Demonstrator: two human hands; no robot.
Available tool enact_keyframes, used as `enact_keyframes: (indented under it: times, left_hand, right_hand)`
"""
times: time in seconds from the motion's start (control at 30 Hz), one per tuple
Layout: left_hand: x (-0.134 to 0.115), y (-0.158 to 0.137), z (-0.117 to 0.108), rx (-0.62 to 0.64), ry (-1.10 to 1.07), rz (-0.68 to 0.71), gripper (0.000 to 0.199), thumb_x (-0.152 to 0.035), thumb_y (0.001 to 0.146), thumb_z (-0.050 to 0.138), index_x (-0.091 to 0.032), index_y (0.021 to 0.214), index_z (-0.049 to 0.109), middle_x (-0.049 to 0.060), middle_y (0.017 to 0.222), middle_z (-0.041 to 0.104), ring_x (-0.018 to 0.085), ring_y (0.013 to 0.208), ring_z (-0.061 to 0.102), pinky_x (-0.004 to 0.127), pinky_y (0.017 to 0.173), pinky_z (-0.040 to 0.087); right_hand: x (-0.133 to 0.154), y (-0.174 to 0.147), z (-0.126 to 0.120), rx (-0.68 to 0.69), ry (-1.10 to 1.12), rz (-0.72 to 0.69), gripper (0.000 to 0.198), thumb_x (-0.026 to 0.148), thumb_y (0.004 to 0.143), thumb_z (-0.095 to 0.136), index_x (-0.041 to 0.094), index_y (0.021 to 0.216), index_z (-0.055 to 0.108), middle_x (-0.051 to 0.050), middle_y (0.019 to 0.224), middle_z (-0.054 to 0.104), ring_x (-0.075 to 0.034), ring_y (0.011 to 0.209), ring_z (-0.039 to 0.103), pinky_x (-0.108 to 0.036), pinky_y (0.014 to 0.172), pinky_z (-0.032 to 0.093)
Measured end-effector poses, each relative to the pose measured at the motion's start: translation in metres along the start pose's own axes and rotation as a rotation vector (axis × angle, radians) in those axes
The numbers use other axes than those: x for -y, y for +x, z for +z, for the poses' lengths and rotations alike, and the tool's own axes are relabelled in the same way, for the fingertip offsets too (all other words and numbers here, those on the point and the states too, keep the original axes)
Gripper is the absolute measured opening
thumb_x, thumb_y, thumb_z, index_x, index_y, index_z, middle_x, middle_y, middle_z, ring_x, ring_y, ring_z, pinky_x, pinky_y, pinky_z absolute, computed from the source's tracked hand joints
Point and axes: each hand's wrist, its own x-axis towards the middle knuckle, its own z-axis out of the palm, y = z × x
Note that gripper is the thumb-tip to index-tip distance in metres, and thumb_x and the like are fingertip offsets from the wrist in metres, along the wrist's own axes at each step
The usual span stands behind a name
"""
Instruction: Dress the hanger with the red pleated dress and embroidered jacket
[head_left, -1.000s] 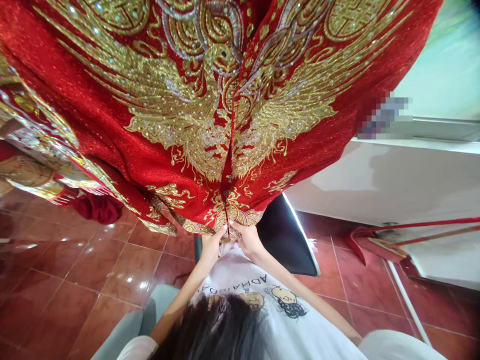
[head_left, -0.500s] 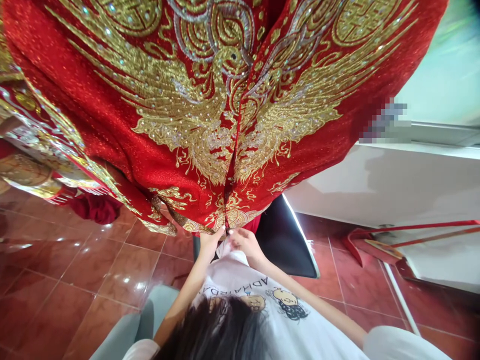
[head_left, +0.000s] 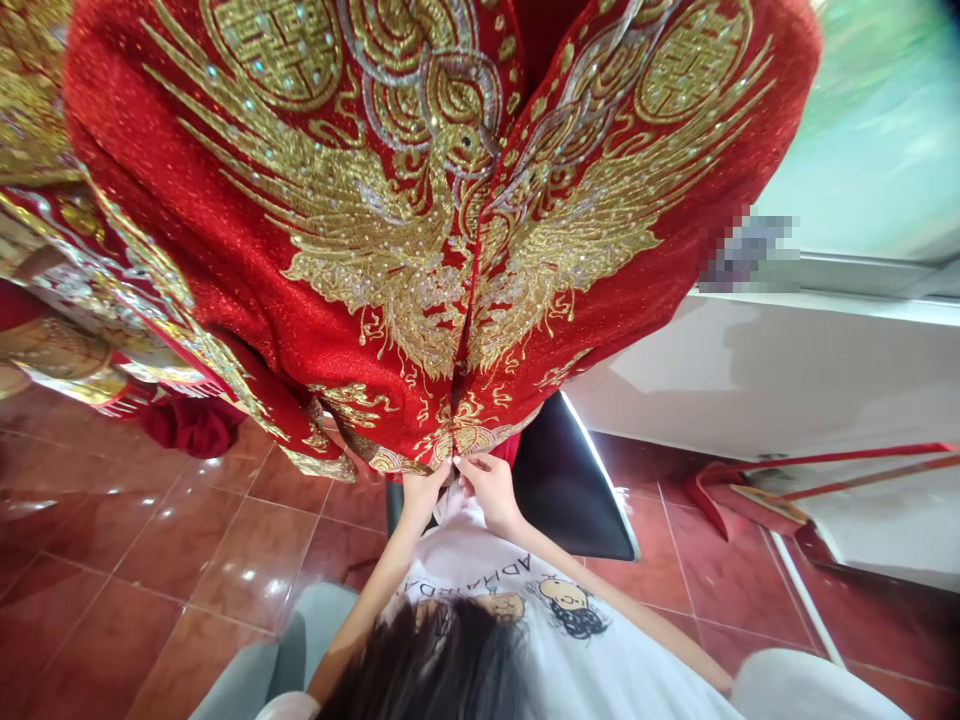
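Observation:
A red jacket [head_left: 255, 250] with gold phoenix embroidery and sparkling beads fills the upper middle of the view. Its two front edges meet along a centre line that runs down to the hem. At the bottom of that line my left hand [head_left: 426, 486] pinches the lower edge of the jacket's left-hand panel. Close beside it, my right hand [head_left: 491, 488] is closed with thumb and forefinger at the hem of the other panel. The fingertips of both hands nearly meet at the opening. Whatever small fastening may lie between them is hidden.
Behind the hem stands a black chair [head_left: 574, 485]. More gold and red embroidered garments [head_left: 82, 270] hang at the left, with dark red cloth [head_left: 193, 425] below. A red dustpan or broom-like item [head_left: 757, 500] leans by the white wall [head_left: 750, 370] at right. Tiles cover the floor.
The view has shifted slightly, so more of the jacket's upper part shows. My right fingers have closed in a little at the hem; my left hand keeps its place there.

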Motion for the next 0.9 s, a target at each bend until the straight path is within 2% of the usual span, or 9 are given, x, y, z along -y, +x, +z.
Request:
enact_keyframes:
  times: [0.1, 0.2, 0.3, 0.43, 0.6, 0.7, 0.8, 0.9]
  left_hand:
    - [0.000, 0.001, -0.001, 0.016, 0.006, 0.011, 0.036, -0.028, 0.053, 0.078, -0.016, 0.083, 0.064, 0.006, 0.086, 0.071, 0.020, 0.080, 0.067, 0.033, 0.082, 0.051]
    - [-0.002, 0.002, -0.002, 0.023, 0.016, 0.027, 0.036, -0.025, 0.051, 0.079, -0.016, 0.084, 0.065, 0.006, 0.086, 0.071, 0.020, 0.082, 0.067, 0.033, 0.084, 0.050]
    - [-0.006, 0.002, -0.001, 0.016, 0.035, 0.033, 0.033, -0.023, 0.047, 0.079, -0.016, 0.076, 0.064, 0.005, 0.079, 0.071, 0.021, 0.079, 0.067, 0.034, 0.082, 0.050]
    - [-0.009, -0.003, 0.002, -0.024, 0.052, 0.027, 0.028, -0.019, 0.046, 0.076, -0.016, 0.070, 0.063, 0.002, 0.070, 0.069, 0.020, 0.075, 0.066, 0.032, 0.078, 0.051]
    - [-0.010, -0.005, 0.003, -0.047, 0.033, 0.005, 0.021, -0.019, 0.047, 0.072, -0.015, 0.065, 0.063, 0.001, 0.062, 0.067, 0.018, 0.064, 0.064, 0.030, 0.067, 0.051]
    - [-0.009, -0.004, 0.004, -0.055, 0.000, -0.006, 0.023, -0.020, 0.046, 0.073, -0.014, 0.066, 0.063, 0.002, 0.065, 0.068, 0.018, 0.064, 0.064, 0.029, 0.066, 0.052]
    - [-0.007, -0.005, 0.005, -0.055, -0.024, -0.029, 0.026, -0.020, 0.046, 0.075, -0.015, 0.069, 0.064, 0.003, 0.068, 0.069, 0.019, 0.068, 0.065, 0.030, 0.067, 0.053]
    - [-0.003, -0.006, 0.005, -0.043, -0.032, -0.060, 0.029, -0.021, 0.047, 0.077, -0.014, 0.072, 0.066, 0.004, 0.070, 0.070, 0.019, 0.069, 0.065, 0.031, 0.068, 0.053]
  right_hand:
    - [0.002, 0.000, 0.003, 0.021, 0.027, 0.015, 0.024, 0.033, 0.062, 0.066, 0.016, 0.053, 0.052, 0.005, 0.041, 0.046, -0.005, 0.036, 0.036, -0.021, 0.038, 0.026]
    - [0.005, 0.003, 0.005, 0.093, 0.065, 0.102, 0.023, 0.028, 0.060, 0.062, 0.018, 0.047, 0.045, 0.007, 0.037, 0.038, -0.003, 0.032, 0.027, -0.021, 0.035, 0.018]
    - [0.011, 0.004, 0.005, 0.137, 0.100, 0.169, 0.016, 0.023, 0.057, 0.060, 0.017, 0.049, 0.047, 0.010, 0.035, 0.031, -0.002, 0.032, 0.019, -0.020, 0.034, 0.011]
    - [0.022, 0.003, 0.006, 0.125, 0.131, 0.230, 0.008, 0.017, 0.057, 0.055, 0.015, 0.050, 0.051, 0.010, 0.035, 0.028, -0.001, 0.032, 0.019, -0.018, 0.033, 0.011]
    - [0.036, 0.003, 0.013, 0.111, 0.120, 0.311, 0.014, 0.013, 0.055, 0.051, 0.015, 0.042, 0.047, 0.009, 0.033, 0.027, -0.001, 0.030, 0.018, -0.017, 0.031, 0.010]
    - [0.043, 0.003, 0.022, 0.096, 0.117, 0.287, 0.016, 0.010, 0.053, 0.051, 0.016, 0.040, 0.044, 0.009, 0.032, 0.027, -0.001, 0.029, 0.019, -0.017, 0.031, 0.010]
    - [0.053, 0.003, 0.030, 0.067, 0.146, 0.183, 0.019, 0.009, 0.053, 0.053, 0.018, 0.042, 0.040, 0.009, 0.033, 0.028, -0.001, 0.031, 0.020, -0.017, 0.032, 0.011]
    - [0.064, 0.004, 0.034, 0.077, 0.178, 0.122, 0.013, 0.012, 0.058, 0.055, 0.017, 0.049, 0.046, 0.010, 0.034, 0.030, -0.002, 0.032, 0.021, -0.017, 0.032, 0.013]
